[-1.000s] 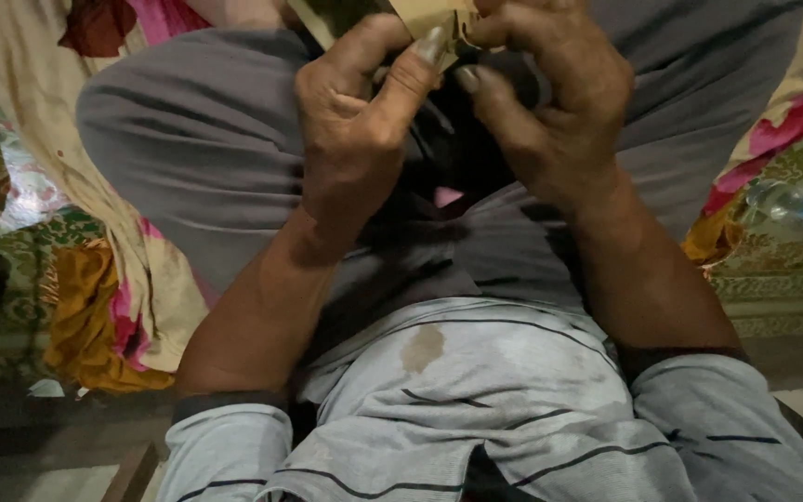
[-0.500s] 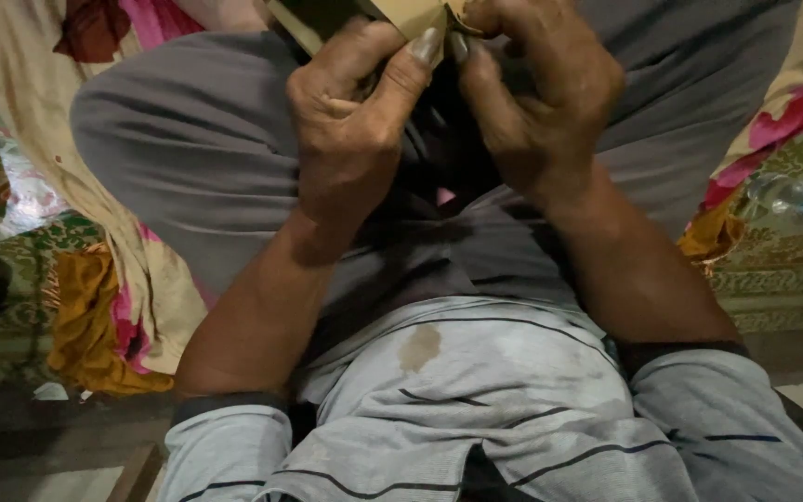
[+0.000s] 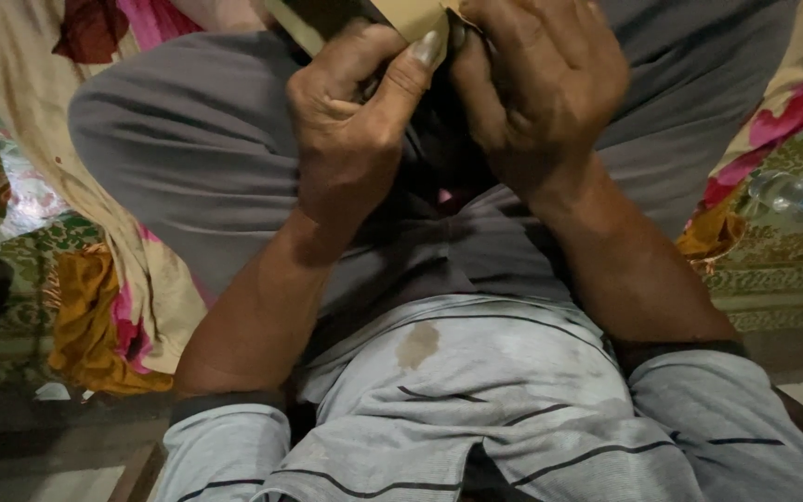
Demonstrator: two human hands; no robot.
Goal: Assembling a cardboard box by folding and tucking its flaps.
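Over the lap, at the top edge of the view, both hands pinch a tan, cardboard-like piece.

Left hand has its grip closed on the piece, thumb tip pressed flat against its lower edge and fingers curled behind, which looks like a way to steady it; right hand closes on the same piece from the other side, fingers folded over something dark between the palms, so the two hands meet and can work against each other. Most of the piece is cut off by the frame, and what the dark thing is cannot be made out. Grey trousers lie under the hands, a patterned cloth and a clear plastic bottle at the right edge.
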